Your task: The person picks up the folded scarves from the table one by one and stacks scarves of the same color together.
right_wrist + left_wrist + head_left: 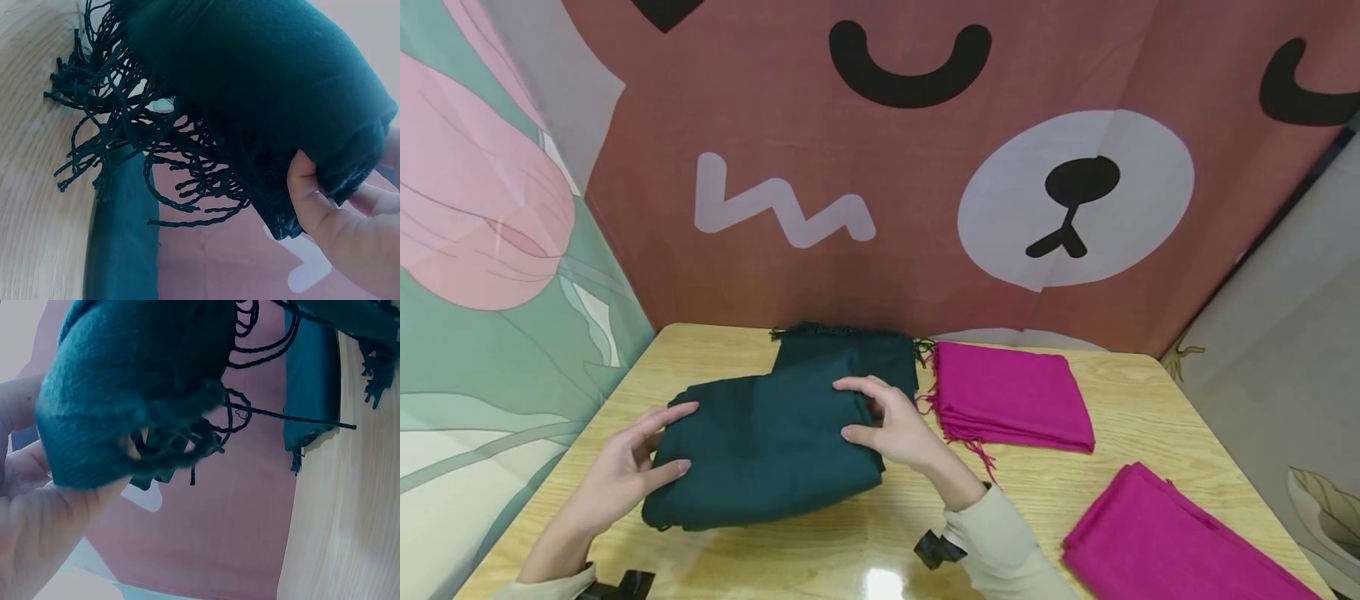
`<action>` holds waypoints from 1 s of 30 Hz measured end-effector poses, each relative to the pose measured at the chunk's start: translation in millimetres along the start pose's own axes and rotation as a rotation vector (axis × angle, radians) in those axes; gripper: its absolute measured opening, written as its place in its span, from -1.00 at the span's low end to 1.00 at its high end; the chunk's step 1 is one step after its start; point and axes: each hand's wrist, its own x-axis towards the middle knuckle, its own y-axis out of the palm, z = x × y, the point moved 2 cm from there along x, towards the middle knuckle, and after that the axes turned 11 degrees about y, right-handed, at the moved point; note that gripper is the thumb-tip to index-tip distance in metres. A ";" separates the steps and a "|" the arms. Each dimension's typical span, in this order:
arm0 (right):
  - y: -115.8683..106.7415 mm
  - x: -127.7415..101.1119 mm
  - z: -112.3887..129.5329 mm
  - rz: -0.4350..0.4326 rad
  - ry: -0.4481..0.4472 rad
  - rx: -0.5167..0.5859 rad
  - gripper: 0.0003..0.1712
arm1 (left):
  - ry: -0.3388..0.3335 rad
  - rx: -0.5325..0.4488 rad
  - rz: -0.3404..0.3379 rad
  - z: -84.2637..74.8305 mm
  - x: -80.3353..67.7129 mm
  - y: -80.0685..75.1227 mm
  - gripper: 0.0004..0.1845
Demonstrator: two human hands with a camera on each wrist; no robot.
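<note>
A folded dark green scarf [767, 450] is held up over the table between both hands. My left hand [617, 471] grips its left end, thumb and fingers on the top face in the head view. At the opposite end my right hand [898, 425] pinches the folded layers, and the right wrist view shows the thumb [306, 187] pressed against the cloth. Dark twisted fringe [187, 169] dangles from the scarf's underside. Behind it lies a second dark green folded scarf [850, 342] at the table's back edge, partly hidden by the held one.
A folded magenta scarf [1011, 396] with fringe on its left side lies at the back right. Another magenta folded cloth [1172, 542] sits at the front right corner of the wooden table [722, 558]. A printed bear curtain [917, 175] hangs right behind the table.
</note>
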 end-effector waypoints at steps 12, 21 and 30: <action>-7.2 -10.0 -1.6 -0.024 0.008 0.001 -0.46 | -0.058 -0.035 0.036 -6.4 8.7 5.7 -0.37; -14.5 -16.6 -2.7 -0.019 0.015 0.046 -0.44 | -0.034 -0.040 0.039 -9.7 17.6 11.5 -0.38; -21.0 -22.5 -4.6 -0.038 0.039 0.032 -0.44 | 0.006 -0.062 0.050 -9.4 22.6 17.9 -0.38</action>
